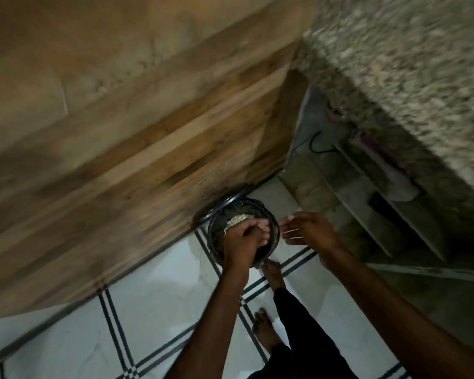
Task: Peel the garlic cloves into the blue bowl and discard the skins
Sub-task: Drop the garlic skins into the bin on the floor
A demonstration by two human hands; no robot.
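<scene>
A dark round bin stands open on the floor against a wooden cabinet. My left hand hovers over its mouth with the fingers curled around a pale clump of garlic skins, which juts out at the far side of the fist. To the right of the bin, my right hand is spread, palm turned left, holding nothing. No blue bowl or garlic cloves are in view. The picture is blurred by motion.
The wooden cabinet fills the left. A speckled stone counter is at the upper right, with shelves under it. My bare feet stand on white floor tiles with dark lines; one foot touches the bin's base.
</scene>
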